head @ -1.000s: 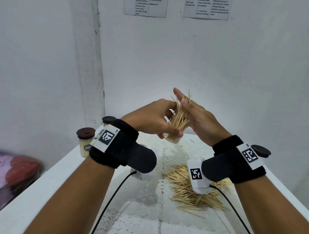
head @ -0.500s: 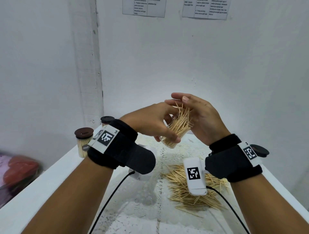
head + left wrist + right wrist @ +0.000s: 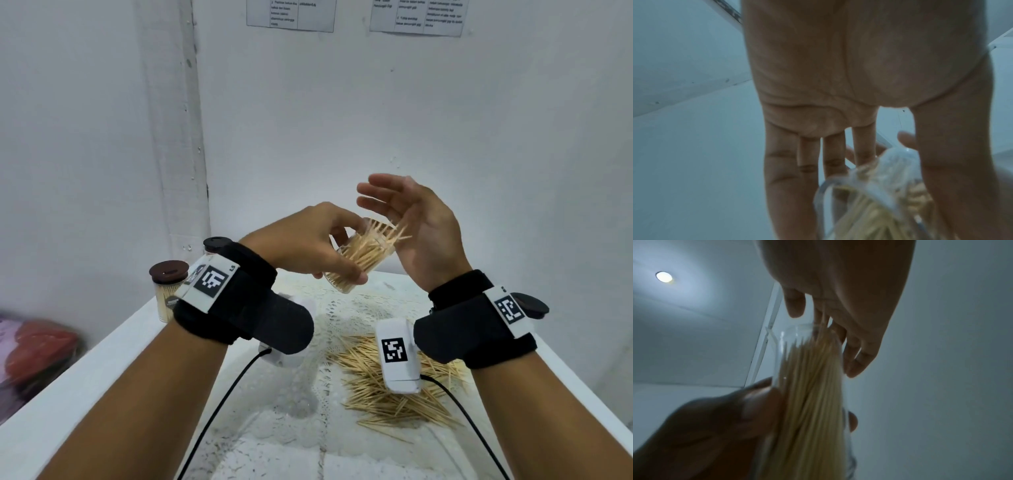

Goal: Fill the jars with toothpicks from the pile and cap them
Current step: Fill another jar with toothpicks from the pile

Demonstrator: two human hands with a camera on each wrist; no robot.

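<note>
Right hand [image 3: 421,236] opened, jar [image 3: 359,257] in left fingers [image 3: 342,274]

White table [image 3: 102,356] against a white wall, its top covered with a pale lace-patterned cloth [image 3: 346,308]. On the cloth, right of centre: a loose pile of toothpicks [image 3: 373,394], lying flat and criss-crossed. At the far left edge: two capped jars of toothpicks, upright, one with a brown lid [image 3: 168,291] and one with a black lid [image 3: 214,244] just behind it; at the right edge, a loose black lid [image 3: 534,306].
</note>
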